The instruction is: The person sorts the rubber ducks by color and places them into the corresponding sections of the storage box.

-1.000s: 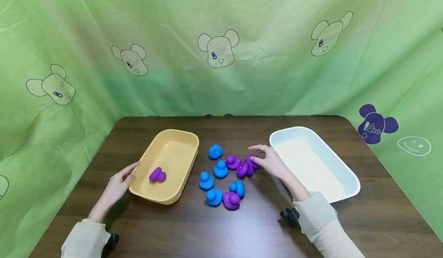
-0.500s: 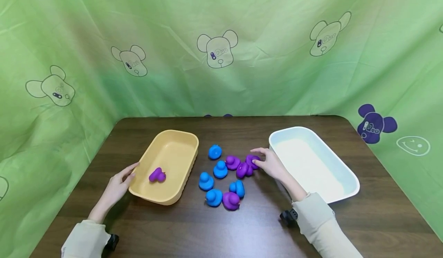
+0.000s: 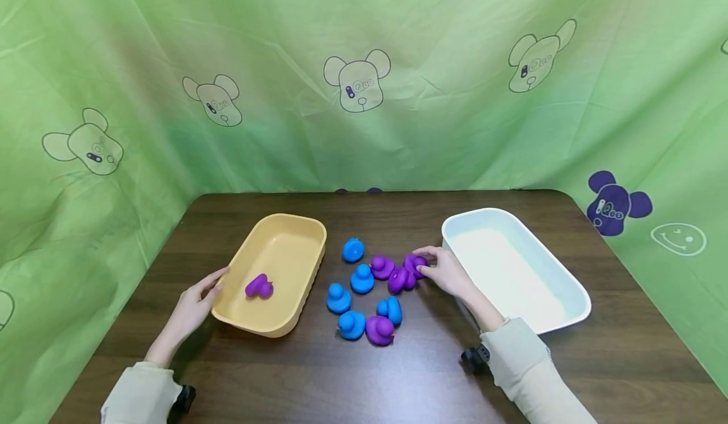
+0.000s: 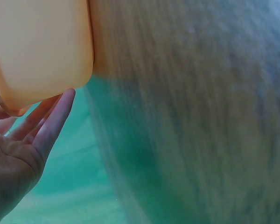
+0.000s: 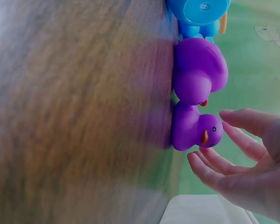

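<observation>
My left hand rests at the left side of the yellow tray, touching its rim; in the left wrist view its fingers reach fairly straight against the tray's outer wall. One purple rubber duck lies in that tray. Over the table my right hand spreads its thumb and fingers around another purple duck. The right wrist view shows small gaps between the fingertips and this duck, which stands on the table against a second purple duck.
A white tray stands right of the ducks, beside my right forearm. Between the trays lie several blue ducks and more purple ducks. A green patterned cloth hangs behind the table.
My right hand has moved slightly lower and its thumb and fingers have come nearer together around the purple duck. The left hand and the yellow tray have stayed in place.
</observation>
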`<state>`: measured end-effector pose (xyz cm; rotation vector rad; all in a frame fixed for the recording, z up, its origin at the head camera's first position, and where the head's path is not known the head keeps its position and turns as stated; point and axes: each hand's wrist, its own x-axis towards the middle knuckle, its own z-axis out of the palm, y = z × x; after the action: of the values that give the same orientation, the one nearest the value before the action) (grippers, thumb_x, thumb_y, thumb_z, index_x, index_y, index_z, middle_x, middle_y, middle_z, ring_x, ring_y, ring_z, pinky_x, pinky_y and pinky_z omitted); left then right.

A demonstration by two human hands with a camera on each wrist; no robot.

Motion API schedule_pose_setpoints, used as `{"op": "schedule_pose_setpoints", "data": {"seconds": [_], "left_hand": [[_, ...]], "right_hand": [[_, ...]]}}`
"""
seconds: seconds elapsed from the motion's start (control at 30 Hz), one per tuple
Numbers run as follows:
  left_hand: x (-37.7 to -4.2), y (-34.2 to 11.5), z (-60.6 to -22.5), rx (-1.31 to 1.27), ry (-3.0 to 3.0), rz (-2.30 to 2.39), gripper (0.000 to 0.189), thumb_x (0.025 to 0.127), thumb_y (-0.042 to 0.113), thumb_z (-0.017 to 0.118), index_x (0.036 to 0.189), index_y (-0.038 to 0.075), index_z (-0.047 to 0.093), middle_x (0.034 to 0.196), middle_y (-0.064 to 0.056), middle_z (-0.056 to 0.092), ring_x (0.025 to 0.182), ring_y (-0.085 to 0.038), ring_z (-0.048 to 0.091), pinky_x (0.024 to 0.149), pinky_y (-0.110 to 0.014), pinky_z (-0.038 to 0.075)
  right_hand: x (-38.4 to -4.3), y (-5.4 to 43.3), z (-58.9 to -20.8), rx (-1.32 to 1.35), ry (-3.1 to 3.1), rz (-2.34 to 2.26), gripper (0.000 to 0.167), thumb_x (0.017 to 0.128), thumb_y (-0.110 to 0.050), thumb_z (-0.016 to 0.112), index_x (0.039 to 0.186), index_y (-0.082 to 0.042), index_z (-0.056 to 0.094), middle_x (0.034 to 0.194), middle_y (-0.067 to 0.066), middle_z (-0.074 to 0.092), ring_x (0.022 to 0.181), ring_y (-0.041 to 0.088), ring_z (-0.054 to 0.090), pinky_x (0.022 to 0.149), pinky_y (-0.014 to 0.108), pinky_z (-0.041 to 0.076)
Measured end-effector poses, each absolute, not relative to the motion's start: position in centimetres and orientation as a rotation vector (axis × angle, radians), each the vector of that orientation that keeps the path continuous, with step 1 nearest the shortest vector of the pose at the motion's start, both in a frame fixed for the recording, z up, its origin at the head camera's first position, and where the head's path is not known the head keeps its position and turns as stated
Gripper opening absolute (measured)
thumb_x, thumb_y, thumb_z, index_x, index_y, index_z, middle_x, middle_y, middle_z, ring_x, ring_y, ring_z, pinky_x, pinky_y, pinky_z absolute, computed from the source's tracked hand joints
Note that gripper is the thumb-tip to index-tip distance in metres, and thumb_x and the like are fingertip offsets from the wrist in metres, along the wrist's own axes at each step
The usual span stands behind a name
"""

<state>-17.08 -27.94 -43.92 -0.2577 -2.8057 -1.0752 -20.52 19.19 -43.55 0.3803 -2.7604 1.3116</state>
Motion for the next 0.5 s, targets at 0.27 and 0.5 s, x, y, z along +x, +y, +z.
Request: {"op": "schedule_pose_setpoints", "data": {"seconds": [0.27,0.5], "left_hand": [[-17.03,-27.92,-43.98,-0.263,-2.792,-1.070,0.034,0.092,0.011,0.046,0.125,0.004,0.050,0.110,-0.021,0.058,0.101,-0.029,0.052,0.078,-0.027,0.042],[-17.09,-28.02,-44.21,-0.264,-2.784,-1.085,0.034,0.092,0.013,0.046,0.125,0.006,0.050,0.113,-0.020,0.057,0.103,-0.029,0.051,0.079,-0.023,0.041]], "right_hand": [[-20.61,19.05,-43.61,0.365,-2.760,1.314,0.026,0.077,0.005,0.056,0.103,0.009,0.058,0.102,0.026,0.059,0.092,0.036,0.058,0.081,0.042,0.045],[-20.61,19.09,-43.69,0.344,-2.781,1.267,0.023,0.077,0.006,0.056,0.099,0.008,0.061,0.098,0.024,0.061,0.086,0.032,0.060,0.075,0.039,0.047]]}}
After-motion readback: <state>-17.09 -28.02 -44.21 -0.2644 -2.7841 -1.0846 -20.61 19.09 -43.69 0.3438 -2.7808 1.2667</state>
